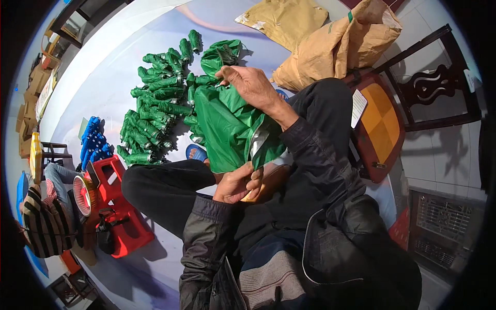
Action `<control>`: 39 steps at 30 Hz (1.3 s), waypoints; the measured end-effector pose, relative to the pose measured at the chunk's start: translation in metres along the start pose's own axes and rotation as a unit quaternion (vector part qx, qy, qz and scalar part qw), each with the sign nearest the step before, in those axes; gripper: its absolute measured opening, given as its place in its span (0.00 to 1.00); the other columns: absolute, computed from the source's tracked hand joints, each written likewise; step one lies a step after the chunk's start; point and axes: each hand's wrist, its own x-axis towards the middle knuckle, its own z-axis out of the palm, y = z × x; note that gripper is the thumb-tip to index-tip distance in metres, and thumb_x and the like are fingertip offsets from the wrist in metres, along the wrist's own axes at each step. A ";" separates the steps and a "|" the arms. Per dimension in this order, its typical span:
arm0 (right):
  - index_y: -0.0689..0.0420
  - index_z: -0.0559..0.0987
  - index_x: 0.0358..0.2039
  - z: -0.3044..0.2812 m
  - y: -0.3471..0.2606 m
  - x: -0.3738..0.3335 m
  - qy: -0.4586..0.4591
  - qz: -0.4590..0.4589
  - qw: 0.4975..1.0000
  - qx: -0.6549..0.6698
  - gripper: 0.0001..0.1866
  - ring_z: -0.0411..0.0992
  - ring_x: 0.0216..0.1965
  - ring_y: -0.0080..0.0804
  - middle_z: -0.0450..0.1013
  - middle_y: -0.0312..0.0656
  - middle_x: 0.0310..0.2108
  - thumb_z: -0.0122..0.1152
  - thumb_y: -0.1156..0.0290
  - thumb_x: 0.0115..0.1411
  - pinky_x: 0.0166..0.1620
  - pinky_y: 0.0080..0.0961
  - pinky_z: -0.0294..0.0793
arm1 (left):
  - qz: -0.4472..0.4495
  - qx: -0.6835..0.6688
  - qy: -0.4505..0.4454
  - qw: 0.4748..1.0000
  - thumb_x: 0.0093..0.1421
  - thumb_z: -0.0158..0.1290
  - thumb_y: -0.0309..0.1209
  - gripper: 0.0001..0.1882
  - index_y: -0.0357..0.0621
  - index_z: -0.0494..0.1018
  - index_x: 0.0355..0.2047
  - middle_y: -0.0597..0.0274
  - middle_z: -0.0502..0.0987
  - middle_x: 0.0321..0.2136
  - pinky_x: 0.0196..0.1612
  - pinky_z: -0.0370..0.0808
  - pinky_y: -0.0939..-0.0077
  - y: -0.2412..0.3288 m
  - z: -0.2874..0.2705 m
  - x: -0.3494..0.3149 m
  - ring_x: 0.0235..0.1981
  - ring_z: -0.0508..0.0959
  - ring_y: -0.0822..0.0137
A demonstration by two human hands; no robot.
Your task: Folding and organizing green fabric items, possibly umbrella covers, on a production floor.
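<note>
The ground bears a pale, printed sheet [111, 75], lit strongly enough to throw dark shadows. On it, ahead and to the left of the seated wearer, lie many narrow green bundles [155, 82] with silvery ends, packed side by side in uneven rows. Beyond the wearer's right knee stand a crumpled brown paper sack [330, 51] and, behind it, a flatter yellowish-tan bag [287, 23]. On the right, a dark wooden chair [382, 119] with a yellow-patterned seat is near the knee, and pale tiles [449, 160] show past it. On the left are a red plastic stool [126, 235], a blue bundle with white dots [95, 142] and a second person in a striped top [46, 219]; cardboard boxes [39, 85] line the far edge.

The green cloth [222, 124] hangs in loose folds between the wearer's legs, a silvery strip showing near its right side. The left hand [236, 185] is low, beneath the cloth's bottom edge, its fingers curled and pinching that edge against the thumb. The right hand [253, 88] is raised over the cloth's upper part, wrist bent, back of the hand upward, fingers drawn in toward the thumb; whether the fingertips grip fabric cannot be determined. Both forearms are in dark sleeves.
</note>
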 end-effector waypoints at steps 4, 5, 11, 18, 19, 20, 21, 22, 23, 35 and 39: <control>0.60 0.82 0.40 -0.006 -0.003 -0.004 -0.018 0.005 1.000 0.016 0.13 0.77 0.34 0.29 0.80 0.44 0.32 0.59 0.65 0.62 0.39 0.26 0.73 | -0.001 0.017 0.047 0.999 0.68 0.49 0.42 0.16 0.39 0.68 0.38 0.56 0.72 0.30 0.17 0.67 0.78 0.005 -0.008 -0.001 0.18 0.70 0.69; 0.61 0.82 0.40 -0.006 -0.004 -0.006 -0.020 -0.013 1.000 -0.003 0.12 0.77 0.34 0.27 0.80 0.43 0.32 0.59 0.66 0.62 0.40 0.25 0.73 | 0.009 0.040 0.096 0.995 0.68 0.49 0.41 0.16 0.39 0.68 0.38 0.56 0.72 0.30 0.17 0.68 0.78 0.005 0.007 0.001 0.18 0.70 0.68; 0.60 0.82 0.39 -0.016 -0.002 -0.004 -0.046 -0.005 0.999 0.013 0.12 0.76 0.30 0.26 0.79 0.43 0.28 0.62 0.67 0.58 0.35 0.24 0.73 | 0.054 0.080 0.092 0.991 0.69 0.47 0.41 0.16 0.40 0.67 0.33 0.59 0.71 0.26 0.15 0.70 0.76 0.002 0.008 0.003 0.15 0.70 0.65; 0.63 0.80 0.43 -0.007 -0.007 -0.003 -0.073 -0.014 0.994 0.075 0.11 0.74 0.37 0.19 0.79 0.37 0.36 0.58 0.71 0.63 0.42 0.18 0.72 | 0.008 0.003 0.080 0.997 0.68 0.46 0.48 0.20 0.44 0.63 0.28 0.68 0.63 0.19 0.14 0.64 0.81 0.002 0.005 -0.002 0.13 0.63 0.75; 0.63 0.80 0.43 -0.002 -0.008 -0.003 -0.075 -0.014 0.994 0.079 0.11 0.74 0.37 0.19 0.79 0.37 0.36 0.58 0.71 0.63 0.42 0.18 0.72 | 0.004 0.009 0.107 0.994 0.68 0.46 0.49 0.21 0.45 0.62 0.27 0.70 0.61 0.17 0.14 0.63 0.82 0.003 0.006 -0.004 0.12 0.61 0.78; 0.63 0.80 0.42 -0.003 -0.009 -0.003 -0.063 -0.013 0.995 0.077 0.11 0.74 0.37 0.19 0.79 0.38 0.36 0.57 0.70 0.64 0.42 0.18 0.72 | 0.001 0.010 0.102 0.995 0.68 0.46 0.49 0.21 0.45 0.62 0.27 0.70 0.61 0.17 0.14 0.63 0.82 0.003 0.007 -0.001 0.12 0.61 0.78; 0.63 0.81 0.42 -0.004 -0.010 -0.004 -0.053 -0.013 0.996 0.075 0.12 0.74 0.37 0.19 0.79 0.38 0.37 0.56 0.69 0.66 0.43 0.18 0.72 | 0.000 0.033 0.083 0.996 0.68 0.45 0.50 0.22 0.46 0.62 0.27 0.71 0.59 0.16 0.14 0.61 0.82 0.004 0.007 0.001 0.12 0.59 0.79; 0.63 0.81 0.41 -0.005 -0.011 -0.004 -0.044 -0.013 0.996 0.074 0.12 0.74 0.37 0.19 0.79 0.39 0.38 0.55 0.68 0.67 0.43 0.18 0.72 | -0.001 0.057 0.064 0.996 0.68 0.45 0.51 0.22 0.46 0.62 0.27 0.72 0.58 0.15 0.14 0.60 0.83 0.004 0.006 0.003 0.12 0.57 0.80; 0.65 0.79 0.43 -0.010 -0.011 -0.004 -0.006 -0.039 0.998 0.043 0.16 0.75 0.37 0.22 0.79 0.40 0.39 0.51 0.64 0.70 0.43 0.19 0.73 | 0.000 0.079 0.045 0.996 0.68 0.44 0.52 0.22 0.47 0.62 0.27 0.73 0.56 0.14 0.14 0.58 0.83 0.005 0.005 0.005 0.11 0.55 0.81; 0.69 0.77 0.36 0.003 -0.079 -0.121 0.067 0.200 0.946 0.247 0.24 0.78 0.24 0.27 0.77 0.46 0.27 0.51 0.55 0.69 0.27 0.20 0.78 | 0.126 0.086 0.110 0.982 0.71 0.40 0.47 0.20 0.52 0.60 0.24 0.75 0.52 0.13 0.15 0.52 0.81 0.008 0.016 0.004 0.11 0.50 0.77; 0.66 0.74 0.22 0.008 -0.063 -0.099 0.049 0.213 0.960 0.178 0.28 0.74 0.17 0.24 0.73 0.41 0.18 0.56 0.51 0.66 0.19 0.20 0.74 | 0.123 0.122 0.133 0.976 0.71 0.40 0.49 0.23 0.51 0.60 0.21 0.75 0.52 0.14 0.18 0.52 0.81 0.004 0.001 0.006 0.14 0.52 0.77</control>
